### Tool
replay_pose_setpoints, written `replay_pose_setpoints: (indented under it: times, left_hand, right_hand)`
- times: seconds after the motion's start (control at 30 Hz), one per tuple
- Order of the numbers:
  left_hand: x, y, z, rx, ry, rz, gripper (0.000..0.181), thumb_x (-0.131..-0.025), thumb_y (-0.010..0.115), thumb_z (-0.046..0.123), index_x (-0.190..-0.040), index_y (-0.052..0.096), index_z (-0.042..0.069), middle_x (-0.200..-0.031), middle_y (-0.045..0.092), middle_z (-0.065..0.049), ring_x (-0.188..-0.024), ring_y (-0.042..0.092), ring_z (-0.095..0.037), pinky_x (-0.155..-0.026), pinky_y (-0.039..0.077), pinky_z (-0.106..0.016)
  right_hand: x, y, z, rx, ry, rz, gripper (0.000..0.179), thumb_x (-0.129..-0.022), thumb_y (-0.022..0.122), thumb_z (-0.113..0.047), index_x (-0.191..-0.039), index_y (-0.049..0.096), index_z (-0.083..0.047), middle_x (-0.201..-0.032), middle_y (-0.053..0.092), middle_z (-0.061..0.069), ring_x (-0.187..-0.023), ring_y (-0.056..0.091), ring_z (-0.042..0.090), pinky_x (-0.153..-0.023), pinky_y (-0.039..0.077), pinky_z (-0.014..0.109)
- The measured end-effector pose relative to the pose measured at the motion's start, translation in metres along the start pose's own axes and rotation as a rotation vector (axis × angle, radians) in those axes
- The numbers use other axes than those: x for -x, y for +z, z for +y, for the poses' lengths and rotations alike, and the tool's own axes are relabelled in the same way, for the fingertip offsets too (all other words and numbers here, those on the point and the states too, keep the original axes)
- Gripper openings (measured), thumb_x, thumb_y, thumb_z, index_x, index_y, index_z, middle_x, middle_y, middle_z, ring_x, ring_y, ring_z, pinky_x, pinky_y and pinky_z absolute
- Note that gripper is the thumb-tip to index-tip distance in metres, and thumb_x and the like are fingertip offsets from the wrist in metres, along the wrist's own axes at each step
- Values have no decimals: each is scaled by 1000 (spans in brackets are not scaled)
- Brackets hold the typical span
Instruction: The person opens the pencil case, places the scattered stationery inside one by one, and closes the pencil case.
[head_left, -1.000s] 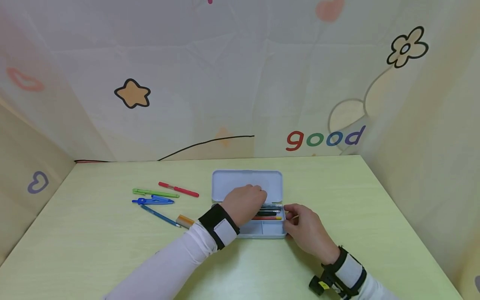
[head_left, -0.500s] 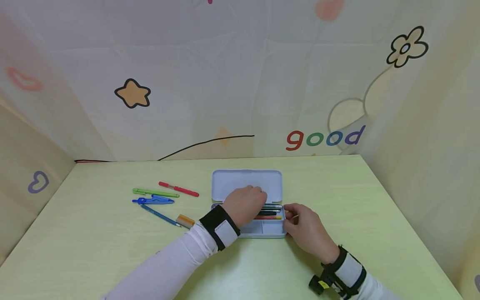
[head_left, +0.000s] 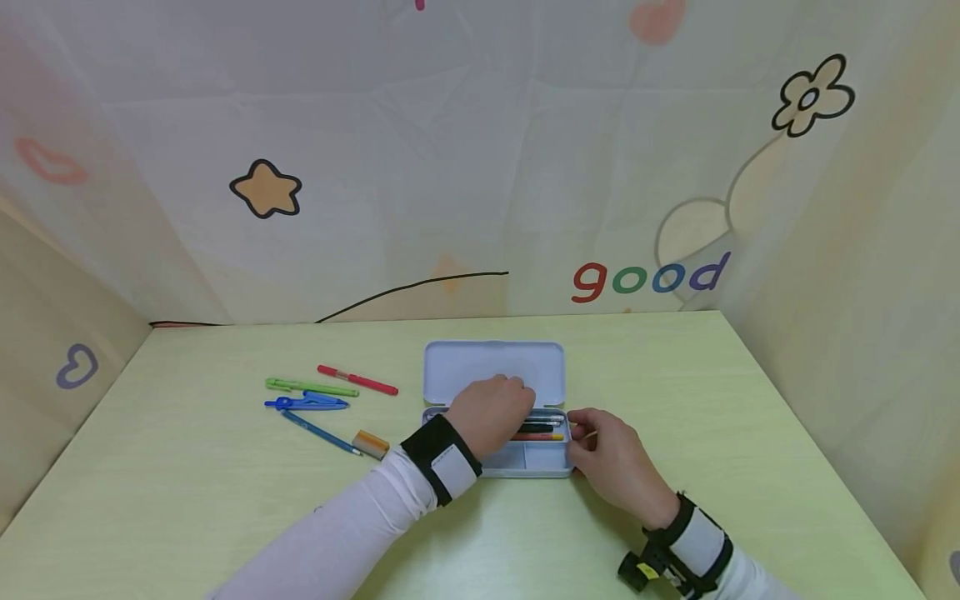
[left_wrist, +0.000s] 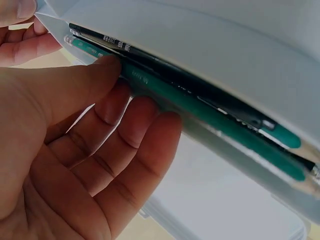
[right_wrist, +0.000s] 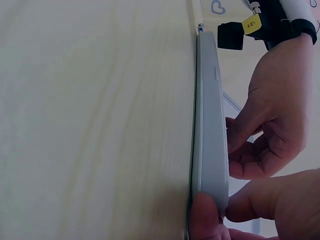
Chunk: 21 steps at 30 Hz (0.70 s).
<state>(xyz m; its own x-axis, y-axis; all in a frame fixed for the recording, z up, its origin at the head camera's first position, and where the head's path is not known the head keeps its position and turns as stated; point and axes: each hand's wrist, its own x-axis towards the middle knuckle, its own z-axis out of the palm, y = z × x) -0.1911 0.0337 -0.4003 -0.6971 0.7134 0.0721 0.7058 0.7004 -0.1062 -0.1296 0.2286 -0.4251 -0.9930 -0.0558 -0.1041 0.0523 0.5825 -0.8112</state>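
Observation:
A pale blue pencil case (head_left: 495,360) lies open on the table, its lid tipped back. My left hand (head_left: 491,414) reaches into its rear compartment. In the left wrist view, the thumb and index finger pinch a dark green pencil (left_wrist: 215,127), which lies alongside a black pen (left_wrist: 172,76); the other fingers are bent below it. My right hand (head_left: 615,460) holds the case's right end between thumb and fingers. Between the hands show a black-ended item (head_left: 536,427) and a reddish pencil (head_left: 540,436) with a yellow end. My left hand hides the case's left part.
Left of the case lie a red pen (head_left: 360,380), a light green pen (head_left: 311,386), a blue compass (head_left: 309,402), a blue pencil (head_left: 321,431) and an orange-and-grey block (head_left: 371,443) beside my left sleeve. A printed cloth (head_left: 375,208) hangs behind the table.
My left hand and forearm have shifted very slightly to the right over the case. The right hand keeps its place at the case's end.

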Motion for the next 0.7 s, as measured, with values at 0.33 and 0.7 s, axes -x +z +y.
replay_pose_setpoints:
  times: [0.33, 0.7]
  left_hand:
    - [2, 1, -1, -11, 13, 2, 13, -95, 83, 15, -107, 77, 12, -92, 70, -2, -79, 64, -14, -69, 58, -25]
    - [5, -2, -5, 25, 18, -2, 15, -96, 82, 14, -110, 76, 12, -93, 69, -2, -80, 62, -14, -71, 58, -25]
  right_hand:
    - [0, 0, 1, 2, -13, 1, 39, -96, 65, 4, -134, 61, 11, -104, 64, 11, -84, 63, 18, -65, 59, 28]
    - [1, 0, 1, 1, -14, 7, 39, -96, 65, 4, -134, 61, 10, -104, 64, 11, -84, 63, 18, -65, 59, 29]
